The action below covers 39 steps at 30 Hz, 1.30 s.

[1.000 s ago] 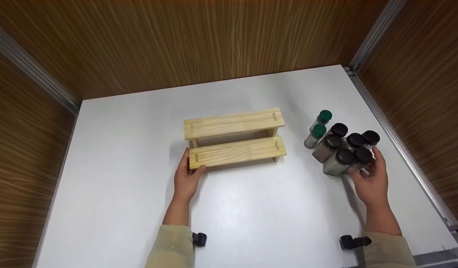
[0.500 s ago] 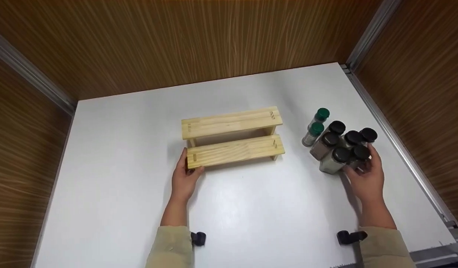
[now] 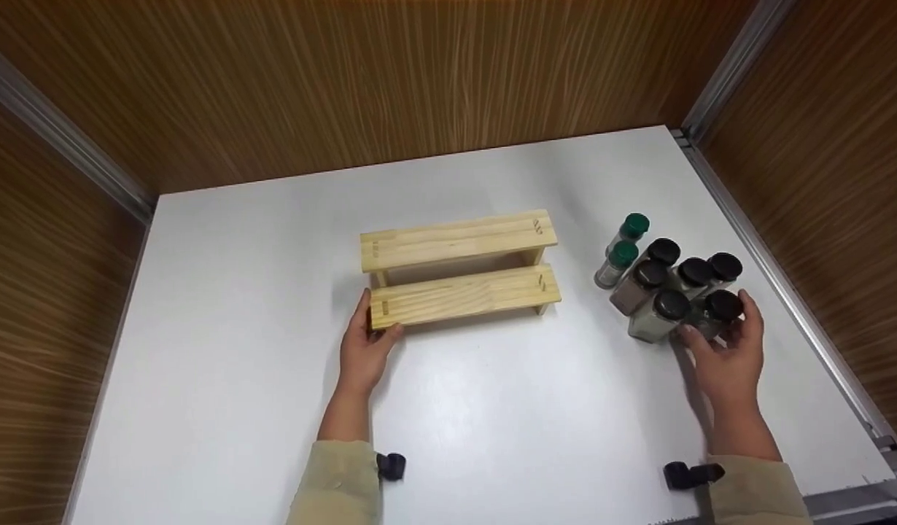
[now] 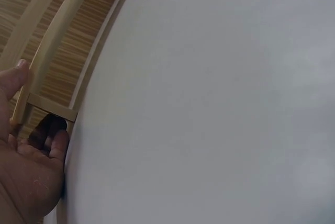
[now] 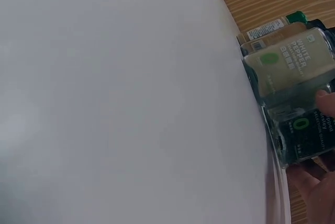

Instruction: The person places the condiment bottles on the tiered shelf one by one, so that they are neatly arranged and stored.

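A two-tier wooden rack [image 3: 467, 295] stands mid-table in the head view. My left hand [image 3: 361, 357] grips the left end of its lower tier, thumb at the front edge and fingers around the end. At the right, my right hand [image 3: 731, 368] holds a spice jar [image 3: 723, 306] with a black lid, thumb on one side and fingers on the other. The right wrist view shows that jar's dark green label [image 5: 309, 135]. Just left of it is a white pepper jar [image 3: 660, 317], also black-lidded.
Behind the held jar stand several more black-lidded jars [image 3: 642, 284]. Two slim green-capped bottles [image 3: 616, 266] stand on the group's left side. Wood-grain panels [image 3: 419, 80] wall the white table [image 3: 237, 328] at the back and both sides.
My right hand has shifted the dark-labelled jar slightly to the right, widening the gap from the white pepper jar. My left hand keeps its hold on the rack.
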{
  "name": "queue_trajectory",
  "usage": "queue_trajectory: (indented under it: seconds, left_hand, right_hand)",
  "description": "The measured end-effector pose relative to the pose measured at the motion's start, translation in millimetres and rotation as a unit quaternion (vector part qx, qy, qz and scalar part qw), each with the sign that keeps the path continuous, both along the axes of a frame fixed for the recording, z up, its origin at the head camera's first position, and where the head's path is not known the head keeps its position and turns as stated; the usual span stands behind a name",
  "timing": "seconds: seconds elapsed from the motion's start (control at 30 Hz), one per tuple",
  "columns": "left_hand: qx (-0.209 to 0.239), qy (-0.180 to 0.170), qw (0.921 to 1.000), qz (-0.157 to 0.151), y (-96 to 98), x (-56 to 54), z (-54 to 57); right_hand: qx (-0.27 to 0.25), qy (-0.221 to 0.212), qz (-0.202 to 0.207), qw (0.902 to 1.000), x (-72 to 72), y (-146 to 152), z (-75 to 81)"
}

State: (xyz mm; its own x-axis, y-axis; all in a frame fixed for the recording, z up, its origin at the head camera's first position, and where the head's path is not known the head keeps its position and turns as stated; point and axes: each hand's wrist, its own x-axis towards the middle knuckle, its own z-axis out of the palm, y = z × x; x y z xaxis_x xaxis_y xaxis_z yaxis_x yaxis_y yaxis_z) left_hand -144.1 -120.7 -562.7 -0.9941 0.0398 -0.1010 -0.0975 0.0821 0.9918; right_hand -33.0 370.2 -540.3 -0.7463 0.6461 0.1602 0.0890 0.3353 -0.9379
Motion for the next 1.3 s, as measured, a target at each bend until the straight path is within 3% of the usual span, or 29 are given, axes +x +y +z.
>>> queue_trajectory:
  seconds: [0.13, 0.5, 0.6, 0.83, 1.1, 1.3]
  left_hand:
    - [-0.003, -0.003, 1.0, -0.003, 1.1, 0.5, -0.4]
    - [-0.026, -0.005, 0.9996, 0.007, -8.2, 4.4, 1.3]
    - [-0.028, 0.001, 0.9996, 0.004, -7.5, 3.5, 2.7]
    - [-0.02, 0.0, 0.9998, 0.003, -0.5, -0.7, 2.1]
    - [-0.001, 0.002, 0.9999, 0.011, 1.4, -1.1, 2.0]
    - [-0.009, 0.005, 0.9998, 0.017, 0.8, -0.3, -0.5]
  right_hand:
    - [-0.022, 0.038, 0.001, 0.999, 4.6, 0.4, 6.2]
    - [-0.008, 0.113, -0.002, 0.9936, 7.6, -8.0, 31.0]
    - [0.01, 0.137, -0.007, 0.9904, 8.6, -9.4, 42.3]
    - [-0.001, 0.213, 0.015, 0.9769, 7.2, -15.4, 64.0]
    - [0.067, 0.197, 0.049, 0.9769, -8.2, -33.3, 79.9]
    - [0.075, 0.209, 0.093, 0.9706, -24.5, -49.6, 79.9]
